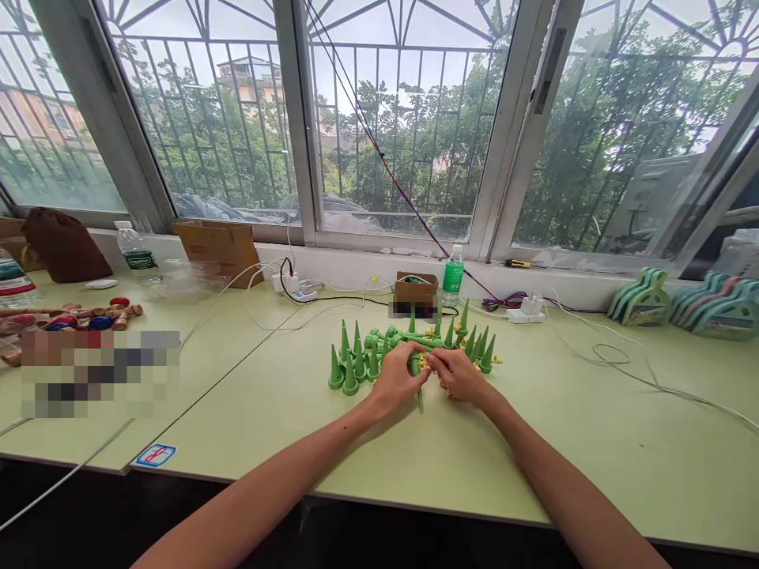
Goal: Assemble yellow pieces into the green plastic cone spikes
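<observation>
Above the table [379, 466], the left hand [398, 373] pinches a green spike [421, 399] between thumb and fingers, its point tilted downward. The right hand [459, 374] is just beside it, fingers curled in; whether they pinch anything, one cannot tell. Just beyond the hands, more spikes [349, 373] stand upright in clusters to either side, with yellow pieces [496, 360] among those at the right. Farther back are a small box [416, 288] and, near it, a bottle [453, 276], below the barred window [409, 118].
</observation>
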`<action>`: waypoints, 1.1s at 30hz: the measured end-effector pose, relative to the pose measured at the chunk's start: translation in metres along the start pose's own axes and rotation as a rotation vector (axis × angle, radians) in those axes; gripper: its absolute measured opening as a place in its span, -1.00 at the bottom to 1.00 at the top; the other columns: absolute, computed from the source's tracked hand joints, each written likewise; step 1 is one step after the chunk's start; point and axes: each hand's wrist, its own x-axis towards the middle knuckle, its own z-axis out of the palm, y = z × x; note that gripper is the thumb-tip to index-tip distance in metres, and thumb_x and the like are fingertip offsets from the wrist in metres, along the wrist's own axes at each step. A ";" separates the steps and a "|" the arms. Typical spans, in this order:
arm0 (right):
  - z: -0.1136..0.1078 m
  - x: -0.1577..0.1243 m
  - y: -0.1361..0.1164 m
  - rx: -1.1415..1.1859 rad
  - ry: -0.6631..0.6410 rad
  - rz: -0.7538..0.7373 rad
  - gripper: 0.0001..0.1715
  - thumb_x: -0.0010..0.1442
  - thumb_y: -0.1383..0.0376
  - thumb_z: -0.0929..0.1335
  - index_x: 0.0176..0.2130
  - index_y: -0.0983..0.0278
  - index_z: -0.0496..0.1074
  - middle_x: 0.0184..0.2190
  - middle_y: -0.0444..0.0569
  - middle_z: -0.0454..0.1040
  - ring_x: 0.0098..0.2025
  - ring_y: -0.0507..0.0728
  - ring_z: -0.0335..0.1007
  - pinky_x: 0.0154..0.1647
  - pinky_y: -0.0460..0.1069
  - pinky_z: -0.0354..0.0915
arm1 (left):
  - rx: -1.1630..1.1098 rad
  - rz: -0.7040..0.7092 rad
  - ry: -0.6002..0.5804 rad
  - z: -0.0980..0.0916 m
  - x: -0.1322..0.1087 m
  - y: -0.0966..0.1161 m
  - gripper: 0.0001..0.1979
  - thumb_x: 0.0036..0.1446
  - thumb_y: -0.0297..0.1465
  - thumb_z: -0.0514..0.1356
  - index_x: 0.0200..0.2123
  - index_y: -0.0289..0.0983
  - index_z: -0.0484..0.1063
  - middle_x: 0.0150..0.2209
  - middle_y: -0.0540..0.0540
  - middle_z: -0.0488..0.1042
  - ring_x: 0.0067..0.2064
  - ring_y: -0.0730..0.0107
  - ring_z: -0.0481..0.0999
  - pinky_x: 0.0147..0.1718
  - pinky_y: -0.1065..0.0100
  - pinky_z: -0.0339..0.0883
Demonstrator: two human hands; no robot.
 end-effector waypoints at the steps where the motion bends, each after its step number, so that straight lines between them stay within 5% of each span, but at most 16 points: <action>1: 0.000 0.000 0.000 -0.005 -0.001 0.001 -0.57 0.35 0.20 0.14 -0.55 0.24 0.11 -0.65 -0.18 0.19 -0.57 0.02 0.08 -0.50 -0.06 -0.02 | 0.000 0.002 -0.001 0.000 0.000 0.000 -0.77 0.07 -0.35 0.22 -0.17 -0.26 0.43 -0.20 -0.10 0.48 -0.28 0.31 0.44 -0.28 0.29 0.33; 13: 0.001 0.000 0.000 -0.005 0.028 0.012 -0.54 0.34 0.17 0.17 -0.56 0.25 0.16 -0.64 -0.17 0.22 -0.57 0.01 0.08 -0.52 -0.06 -0.02 | -0.004 -0.003 0.006 0.000 0.000 0.001 -0.77 0.07 -0.36 0.21 -0.17 -0.26 0.43 -0.21 -0.10 0.48 -0.30 0.32 0.43 -0.31 0.30 0.32; 19: -0.002 0.000 -0.005 0.065 0.009 0.071 -0.72 0.30 0.15 0.24 -0.37 0.25 0.36 -0.61 -0.16 0.34 -0.58 0.03 0.17 -0.53 -0.07 0.08 | -0.007 -0.017 0.014 -0.001 0.000 0.003 -0.79 0.10 -0.33 0.19 -0.18 -0.25 0.42 -0.22 -0.09 0.49 -0.32 0.34 0.43 -0.31 0.30 0.32; 33: 0.000 0.000 0.001 0.045 0.007 0.026 -0.73 0.30 0.23 0.22 -0.44 0.23 0.27 -0.59 -0.16 0.34 -0.55 0.04 0.19 -0.49 -0.06 0.06 | 0.000 -0.011 -0.003 0.002 0.000 -0.003 -0.77 0.08 -0.33 0.21 -0.18 -0.25 0.42 -0.24 -0.08 0.50 -0.29 0.30 0.47 -0.32 0.30 0.33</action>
